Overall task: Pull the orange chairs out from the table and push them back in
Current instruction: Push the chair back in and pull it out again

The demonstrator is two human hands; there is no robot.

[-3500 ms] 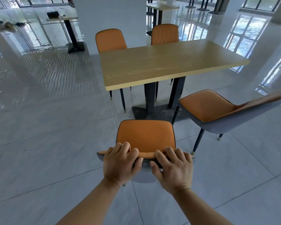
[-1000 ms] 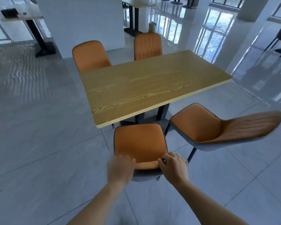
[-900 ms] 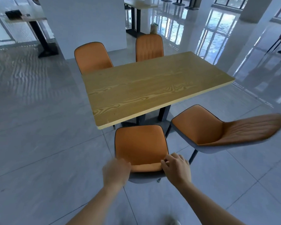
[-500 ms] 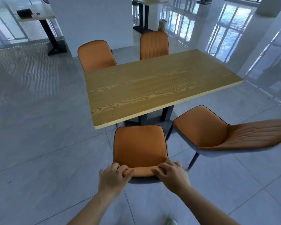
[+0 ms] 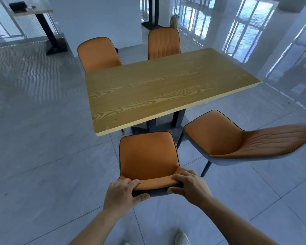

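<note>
An orange chair (image 5: 148, 156) with a grey shell stands right in front of me, its seat front just short of the wooden table's (image 5: 166, 89) near edge. My left hand (image 5: 123, 193) and my right hand (image 5: 190, 187) both grip the top of its backrest, fingers over the orange rim, thumbs on the grey back. A second orange chair (image 5: 237, 140) stands to the right, pulled away from the table and turned at an angle. Two more orange chairs, the left one (image 5: 98, 53) and the right one (image 5: 163, 43), sit tucked in on the far side.
The table rests on a black pedestal base (image 5: 177, 118). A wide white pillar (image 5: 95, 20) rises behind the far chairs. Another table (image 5: 30, 10) stands at the back left. The grey tiled floor (image 5: 42, 165) is glossy. My shoes (image 5: 182, 238) show at the bottom.
My left hand left the backrest for a moment, then came back and gripped it. The chair now stands closer to the table than 3.5 s ago.
</note>
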